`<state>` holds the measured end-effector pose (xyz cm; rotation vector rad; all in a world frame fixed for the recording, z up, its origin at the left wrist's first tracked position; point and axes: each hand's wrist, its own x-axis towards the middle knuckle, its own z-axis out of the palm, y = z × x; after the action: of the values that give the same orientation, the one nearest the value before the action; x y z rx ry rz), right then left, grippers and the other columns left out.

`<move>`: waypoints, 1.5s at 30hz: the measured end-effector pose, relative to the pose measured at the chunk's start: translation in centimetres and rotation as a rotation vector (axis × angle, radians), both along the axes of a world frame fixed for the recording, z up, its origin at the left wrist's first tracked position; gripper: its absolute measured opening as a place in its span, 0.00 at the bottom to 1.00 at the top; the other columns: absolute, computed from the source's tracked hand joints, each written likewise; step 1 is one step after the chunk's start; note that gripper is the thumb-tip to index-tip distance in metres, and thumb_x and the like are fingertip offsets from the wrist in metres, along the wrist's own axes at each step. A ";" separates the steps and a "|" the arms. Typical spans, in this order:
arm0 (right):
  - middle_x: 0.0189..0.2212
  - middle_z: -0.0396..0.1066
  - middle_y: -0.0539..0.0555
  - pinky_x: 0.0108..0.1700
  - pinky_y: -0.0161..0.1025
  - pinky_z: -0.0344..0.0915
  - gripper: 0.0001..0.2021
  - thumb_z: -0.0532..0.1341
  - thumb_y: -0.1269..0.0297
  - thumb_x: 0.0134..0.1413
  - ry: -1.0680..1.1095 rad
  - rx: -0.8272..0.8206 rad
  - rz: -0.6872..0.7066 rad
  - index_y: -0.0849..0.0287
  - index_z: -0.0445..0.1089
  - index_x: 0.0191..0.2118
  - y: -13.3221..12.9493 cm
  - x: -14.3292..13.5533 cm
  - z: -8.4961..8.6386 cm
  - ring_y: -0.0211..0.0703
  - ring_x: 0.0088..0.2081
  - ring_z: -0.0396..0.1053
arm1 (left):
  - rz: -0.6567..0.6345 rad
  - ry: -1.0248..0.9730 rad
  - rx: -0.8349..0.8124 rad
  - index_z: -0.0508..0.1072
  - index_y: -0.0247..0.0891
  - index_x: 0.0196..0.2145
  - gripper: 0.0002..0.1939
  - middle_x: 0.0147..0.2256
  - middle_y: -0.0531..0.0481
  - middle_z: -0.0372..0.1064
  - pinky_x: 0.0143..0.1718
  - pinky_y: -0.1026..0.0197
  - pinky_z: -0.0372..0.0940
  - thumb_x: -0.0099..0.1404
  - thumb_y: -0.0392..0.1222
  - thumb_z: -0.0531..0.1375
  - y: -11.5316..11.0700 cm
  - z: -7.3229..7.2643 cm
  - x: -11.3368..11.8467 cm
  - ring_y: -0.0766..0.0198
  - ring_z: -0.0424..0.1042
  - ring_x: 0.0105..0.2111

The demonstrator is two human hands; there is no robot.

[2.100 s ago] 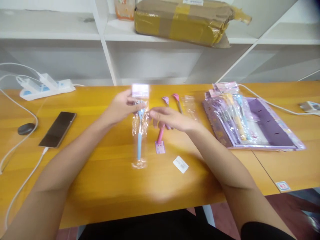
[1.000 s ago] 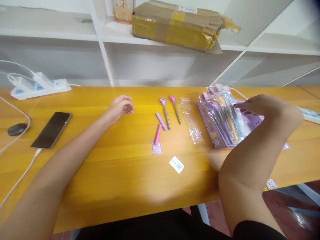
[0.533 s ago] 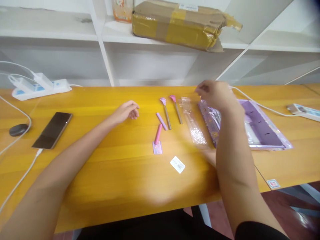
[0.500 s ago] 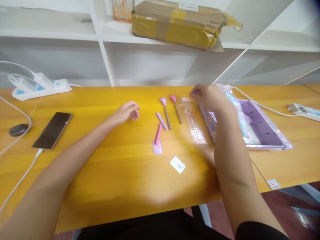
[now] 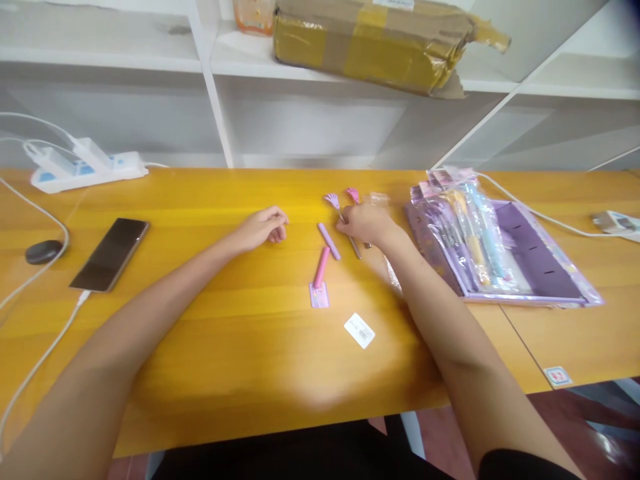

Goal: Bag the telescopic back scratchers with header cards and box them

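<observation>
My right hand (image 5: 367, 223) is closed in a pinch on the metal rod of a back scratcher with a purple hand-shaped head (image 5: 331, 199). Beside it lies a second back scratcher with a pink head (image 5: 353, 195), its rod partly covered by my hand. My left hand (image 5: 265, 227) rests on the table to the left, fingers loosely curled and apart from the thumb, holding nothing. Between the hands lie a purple tube-shaped handle (image 5: 329, 241) and a pink one (image 5: 321, 268), whose lower end overlaps a small printed card (image 5: 319, 296).
A white label card (image 5: 359, 331) lies nearer me. Clear plastic wrapping (image 5: 393, 277) is partly under my right forearm. At right, a purple box (image 5: 543, 257) holds several bagged back scratchers (image 5: 470, 230). A phone (image 5: 109, 255) and power strip (image 5: 90, 172) stand left; a taped carton (image 5: 365, 47) sits on the shelf.
My right hand has come left from the plastic wrapping to the back scratchers and taken hold of the purple one, whose rod now slants more to the right. My left hand has stayed put.
</observation>
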<state>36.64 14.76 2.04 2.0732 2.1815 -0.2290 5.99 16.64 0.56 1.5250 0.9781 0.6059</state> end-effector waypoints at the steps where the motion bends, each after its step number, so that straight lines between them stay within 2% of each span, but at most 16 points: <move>1: 0.44 0.82 0.73 0.47 0.48 0.67 0.16 0.58 0.57 0.72 0.015 0.012 -0.003 0.65 0.78 0.46 -0.1 -0.1 0.1 0.63 0.46 0.79 | -0.003 -0.002 0.003 0.74 0.39 0.39 0.08 0.32 0.47 0.80 0.36 0.60 0.70 0.76 0.44 0.61 0.0 0.0 0.0 0.62 0.78 0.30; 6: 0.44 0.81 0.69 0.45 0.44 0.67 0.18 0.51 0.57 0.78 0.137 0.048 0.027 0.62 0.75 0.49 -0.7 -1.2 1.3 0.56 0.42 0.78 | -0.018 0.004 0.007 0.73 0.38 0.40 0.08 0.32 0.48 0.80 0.36 0.60 0.70 0.76 0.43 0.59 0.0 -0.1 0.1 0.63 0.78 0.30; 10: 0.40 0.81 0.64 0.39 0.41 0.62 0.20 0.59 0.46 0.75 0.212 -0.104 0.087 0.59 0.75 0.41 -1.1 -2.5 1.1 0.50 0.38 0.76 | -0.022 0.023 0.013 0.73 0.38 0.40 0.08 0.32 0.48 0.79 0.37 0.59 0.70 0.77 0.44 0.58 0.1 -0.3 0.0 0.63 0.77 0.30; 13: 0.36 0.81 0.61 0.38 0.40 0.59 0.16 0.62 0.52 0.71 0.238 -0.160 0.094 0.58 0.75 0.37 -1.1 -3.0 0.7 0.48 0.36 0.74 | -0.024 0.043 0.011 0.73 0.38 0.41 0.09 0.32 0.48 0.80 0.37 0.59 0.70 0.77 0.45 0.59 0.2 -0.5 0.0 0.63 0.77 0.31; 17: 0.35 0.78 0.58 0.38 0.39 0.58 0.11 0.59 0.59 0.72 0.299 -0.067 0.092 0.59 0.72 0.38 -1.1 -3.1 1.2 0.44 0.35 0.70 | -0.067 0.045 0.016 0.73 0.37 0.41 0.10 0.33 0.48 0.79 0.38 0.59 0.70 0.75 0.48 0.61 0.2 -0.6 0.0 0.63 0.77 0.31; 21: 0.31 0.70 0.50 0.38 0.38 0.59 0.13 0.59 0.55 0.72 0.681 0.095 0.112 0.58 0.71 0.39 -2.0 -4.0 2.9 0.40 0.32 0.63 | -0.140 0.059 0.081 0.73 0.37 0.47 0.17 0.41 0.43 0.81 0.38 0.57 0.70 0.71 0.52 0.67 -0.8 0.0 0.7 0.62 0.77 0.34; 24: 0.28 0.65 0.46 0.36 0.37 0.58 0.14 0.65 0.50 0.67 1.039 0.116 0.148 0.57 0.72 0.39 -3.4 -5.3 4.1 0.38 0.30 0.59 | -0.150 0.006 0.199 0.74 0.37 0.52 0.22 0.49 0.42 0.80 0.47 0.54 0.71 0.68 0.53 0.70 -2.3 1.2 1.5 0.58 0.79 0.43; 26: 0.28 0.67 0.47 0.35 0.37 0.60 0.17 0.69 0.46 0.63 1.199 0.076 0.174 0.56 0.73 0.39 -4.3 -6.3 4.7 0.38 0.30 0.62 | -0.171 -0.044 0.252 0.74 0.38 0.51 0.18 0.47 0.44 0.79 0.50 0.54 0.71 0.71 0.51 0.67 -3.5 2.3 1.9 0.58 0.78 0.44; 28: 0.29 0.70 0.48 0.34 0.37 0.62 0.22 0.73 0.42 0.60 1.328 0.019 0.217 0.56 0.72 0.39 -5.0 -7.0 5.1 0.37 0.29 0.63 | -0.191 -0.040 0.302 0.73 0.38 0.48 0.12 0.41 0.47 0.77 0.47 0.55 0.70 0.76 0.50 0.61 -4.6 3.4 2.2 0.60 0.76 0.40; 30: 0.28 0.69 0.47 0.28 0.36 0.57 0.25 0.73 0.37 0.59 1.438 -0.004 0.230 0.55 0.71 0.41 -5.2 -7.4 5.1 0.34 0.24 0.58 | -0.197 0.000 0.339 0.70 0.39 0.45 0.10 0.36 0.50 0.74 0.43 0.56 0.69 0.80 0.48 0.56 -5.5 4.3 2.2 0.61 0.74 0.36; 33: 0.22 0.52 0.41 0.22 0.35 0.44 0.27 0.69 0.32 0.63 1.593 0.095 0.169 0.54 0.70 0.39 -5.0 -7.2 5.1 0.32 0.20 0.44 | -0.161 0.058 0.349 0.67 0.41 0.45 0.07 0.33 0.53 0.68 0.37 0.58 0.65 0.80 0.45 0.53 -6.0 5.2 2.0 0.64 0.68 0.31; 35: 0.22 0.45 0.41 0.22 0.35 0.45 0.29 0.65 0.29 0.65 1.658 0.242 0.142 0.53 0.65 0.33 -4.7 -6.8 5.2 0.33 0.20 0.43 | -0.141 0.075 0.355 0.66 0.41 0.42 0.11 0.32 0.54 0.65 0.34 0.60 0.61 0.81 0.49 0.53 -6.0 5.3 1.8 0.65 0.63 0.29; 38: 0.26 0.55 0.47 0.27 0.37 0.59 0.32 0.61 0.27 0.67 1.547 0.580 0.154 0.53 0.62 0.29 -4.6 -5.6 6.0 0.37 0.26 0.56 | -0.167 0.047 0.348 0.64 0.41 0.37 0.22 0.31 0.54 0.60 0.32 0.60 0.57 0.82 0.61 0.51 -5.8 5.3 1.5 0.65 0.59 0.29; 40: 0.29 0.59 0.49 0.28 0.38 0.61 0.32 0.60 0.28 0.68 1.412 0.708 0.154 0.53 0.66 0.30 -4.8 -4.6 6.8 0.38 0.28 0.58 | -0.184 0.028 0.344 0.63 0.42 0.36 0.25 0.30 0.54 0.59 0.31 0.60 0.56 0.81 0.65 0.50 -5.7 5.3 1.4 0.65 0.58 0.29; 43: 0.25 0.58 0.47 0.21 0.36 0.50 0.30 0.61 0.30 0.68 1.427 0.624 0.167 0.53 0.67 0.31 -5.3 -3.6 8.1 0.36 0.22 0.50 | -0.181 0.032 0.352 0.63 0.42 0.36 0.27 0.30 0.54 0.58 0.31 0.60 0.56 0.81 0.67 0.50 -5.7 5.4 1.3 0.65 0.57 0.29; 45: 0.24 0.57 0.46 0.19 0.37 0.48 0.28 0.63 0.31 0.68 1.523 0.599 0.184 0.52 0.67 0.31 -5.6 -3.4 8.8 0.35 0.20 0.50 | -0.181 0.045 0.355 0.62 0.42 0.35 0.27 0.30 0.54 0.57 0.31 0.59 0.55 0.81 0.68 0.50 -5.8 5.6 1.3 0.64 0.56 0.29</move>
<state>33.29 9.12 10.84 2.1366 3.4973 -1.8326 7.33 10.89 6.15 1.9252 0.7817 0.6403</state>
